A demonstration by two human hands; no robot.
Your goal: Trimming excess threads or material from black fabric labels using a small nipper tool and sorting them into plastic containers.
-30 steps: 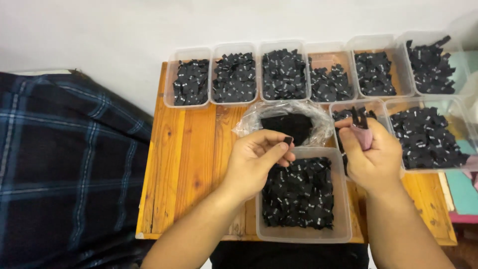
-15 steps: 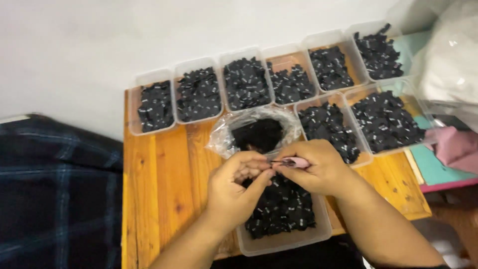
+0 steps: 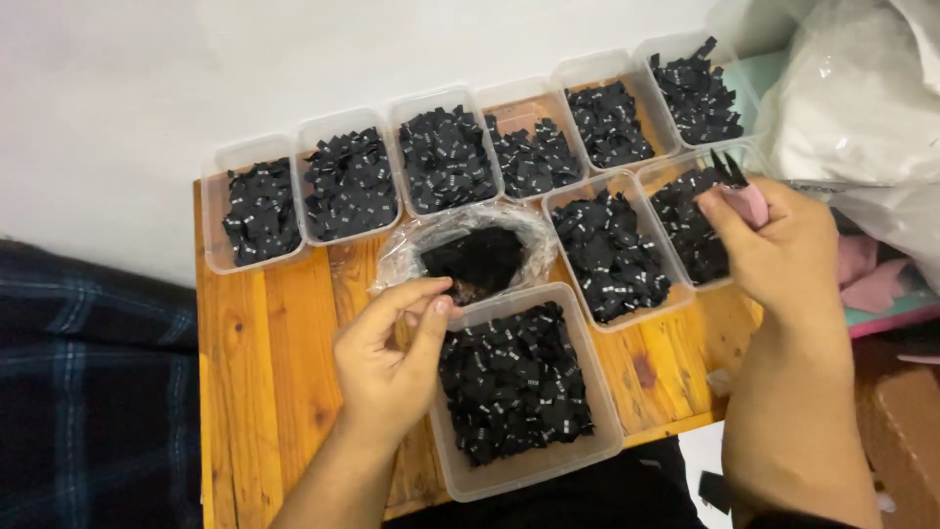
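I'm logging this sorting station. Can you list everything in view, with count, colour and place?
Clear plastic tubs of small black tags: six, back row.
Clear plastic tubs of tags: two, second row, right.
Large clear tub of tags: one, front centre.
Clear plastic bag holding black pieces: one, table middle.
Orange wooden table: one.
Dark checked cloth: one, left.
White plastic bag: one, right.
Left hand: pinched, beside large tub.
Right hand: holds pink item with black pieces.

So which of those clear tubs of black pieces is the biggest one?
The large clear tub nearest the person, at the table's front edge beside the left hand. It is clearly wider and longer than the eight smaller tubs behind it.
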